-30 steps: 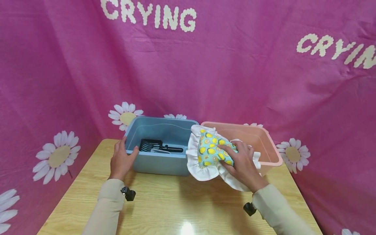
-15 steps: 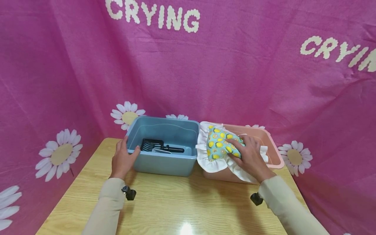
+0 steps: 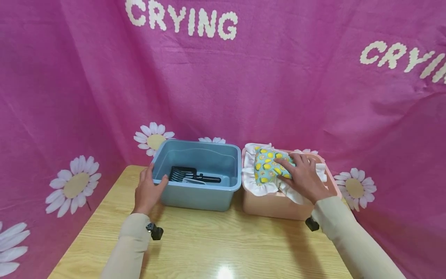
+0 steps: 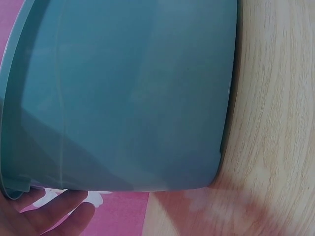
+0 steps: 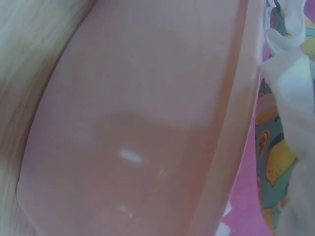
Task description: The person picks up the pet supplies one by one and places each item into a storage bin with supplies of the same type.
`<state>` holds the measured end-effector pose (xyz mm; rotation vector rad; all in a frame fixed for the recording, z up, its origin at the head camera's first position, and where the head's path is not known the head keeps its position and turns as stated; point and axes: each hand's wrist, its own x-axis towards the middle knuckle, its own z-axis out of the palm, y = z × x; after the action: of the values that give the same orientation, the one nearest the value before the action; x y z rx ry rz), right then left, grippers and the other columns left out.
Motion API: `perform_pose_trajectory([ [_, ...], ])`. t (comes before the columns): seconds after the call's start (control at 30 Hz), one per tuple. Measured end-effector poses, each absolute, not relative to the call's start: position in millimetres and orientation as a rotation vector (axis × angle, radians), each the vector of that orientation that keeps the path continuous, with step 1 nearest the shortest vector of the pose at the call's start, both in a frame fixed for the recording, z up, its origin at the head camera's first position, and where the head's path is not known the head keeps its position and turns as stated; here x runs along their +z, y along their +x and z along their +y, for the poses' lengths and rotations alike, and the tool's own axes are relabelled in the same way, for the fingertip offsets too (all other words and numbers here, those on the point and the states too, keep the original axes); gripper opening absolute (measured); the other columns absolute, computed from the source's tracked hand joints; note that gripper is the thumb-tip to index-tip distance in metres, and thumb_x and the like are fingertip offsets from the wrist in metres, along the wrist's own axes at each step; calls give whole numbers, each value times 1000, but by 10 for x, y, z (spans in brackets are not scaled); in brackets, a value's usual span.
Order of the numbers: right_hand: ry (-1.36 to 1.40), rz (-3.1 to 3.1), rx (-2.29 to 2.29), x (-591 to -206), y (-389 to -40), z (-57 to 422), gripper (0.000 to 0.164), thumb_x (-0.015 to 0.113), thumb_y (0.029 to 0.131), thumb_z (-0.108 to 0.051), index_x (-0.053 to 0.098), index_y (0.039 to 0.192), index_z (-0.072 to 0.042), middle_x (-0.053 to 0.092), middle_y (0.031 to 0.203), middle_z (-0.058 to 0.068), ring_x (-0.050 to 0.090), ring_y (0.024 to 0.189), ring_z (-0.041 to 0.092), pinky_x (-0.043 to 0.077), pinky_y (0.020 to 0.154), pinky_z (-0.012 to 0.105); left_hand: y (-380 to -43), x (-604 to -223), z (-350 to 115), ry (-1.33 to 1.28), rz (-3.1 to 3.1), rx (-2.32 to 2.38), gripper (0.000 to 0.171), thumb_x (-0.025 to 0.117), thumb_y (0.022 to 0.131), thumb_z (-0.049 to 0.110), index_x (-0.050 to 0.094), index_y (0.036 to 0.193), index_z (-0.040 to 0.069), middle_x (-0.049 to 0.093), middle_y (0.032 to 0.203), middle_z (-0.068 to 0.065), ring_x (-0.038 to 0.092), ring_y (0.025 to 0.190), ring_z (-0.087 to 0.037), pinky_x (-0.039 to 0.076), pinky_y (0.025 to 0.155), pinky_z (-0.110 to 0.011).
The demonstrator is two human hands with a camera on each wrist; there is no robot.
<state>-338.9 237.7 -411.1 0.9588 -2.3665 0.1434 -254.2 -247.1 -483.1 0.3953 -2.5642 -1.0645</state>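
A lemon-print cloth (image 3: 267, 166) with white ruffles hangs over the pink bin (image 3: 271, 207), and my right hand (image 3: 302, 174) pinches its bunched right side. Loose white fabric shows under and beside that hand. In the right wrist view, a white frill (image 5: 295, 93) lies beyond the bin's rim, while the hand itself is out of sight. My left hand (image 3: 148, 192) grips the front left corner of the blue bin (image 3: 198, 197), thumb at the rim. The left wrist view shows fingers (image 4: 64, 209) along its side wall.
Inside the blue bin lie a black slotted utensil (image 3: 209, 179) and a pale flat piece (image 3: 192, 181). Both bins stand side by side at the back of the wooden table (image 3: 209, 240). A pink flowered curtain (image 3: 278, 77) hangs close behind and at both sides.
My right hand has carried the lemon-print cloth rightward, from beside the blue bin's edge to over the pink bin. My left hand has stayed at the blue bin's corner.
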Motion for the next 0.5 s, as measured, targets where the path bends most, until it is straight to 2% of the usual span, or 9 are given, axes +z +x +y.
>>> perform_pose_trajectory([
  [0.5, 985, -2405, 155, -4321, -3629, 2425, 62, 86, 71, -31, 61, 127, -25, 52, 127, 20, 46, 111, 42, 37, 87, 62, -2559, -4862, -2476, 418, -2559, -1046, 80, 51, 92, 54, 21, 155, 16, 27, 153, -13, 44, 126, -43, 35, 103, -62],
])
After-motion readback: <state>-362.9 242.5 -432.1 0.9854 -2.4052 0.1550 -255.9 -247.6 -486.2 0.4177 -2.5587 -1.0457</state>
